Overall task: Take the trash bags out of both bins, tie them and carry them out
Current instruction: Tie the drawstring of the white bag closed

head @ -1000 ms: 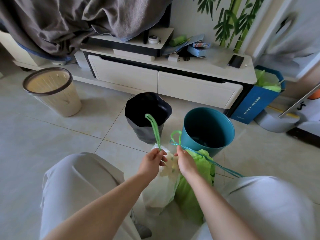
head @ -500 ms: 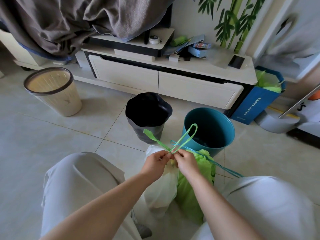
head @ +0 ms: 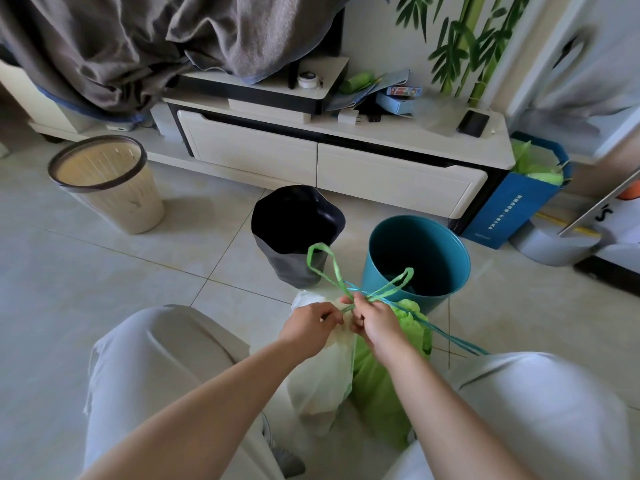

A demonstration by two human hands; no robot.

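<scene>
A whitish translucent trash bag (head: 320, 382) stands on the floor between my knees, with a bright green trash bag (head: 379, 396) leaning against its right side. My left hand (head: 311, 323) and my right hand (head: 374, 320) meet at the white bag's neck, each pinching its green drawstring (head: 329, 268). The drawstring's two loops stick up and cross above my fingers. A thin blue string (head: 446, 336) runs from the green bag over my right knee. Behind the bags stand a teal bin (head: 415, 261) and a beige slatted bin (head: 110, 188), both without liners.
A dark floppy bag (head: 294, 237) stands open left of the teal bin. A white TV cabinet (head: 332, 161) with drawers runs along the wall, a grey blanket draped above it. A blue paper bag (head: 512, 206) with green contents sits at the right. Tiled floor lies at the left.
My hands came together at the white bag's neck. The two green drawstring loops, apart a second ago, now cross above my fingers.
</scene>
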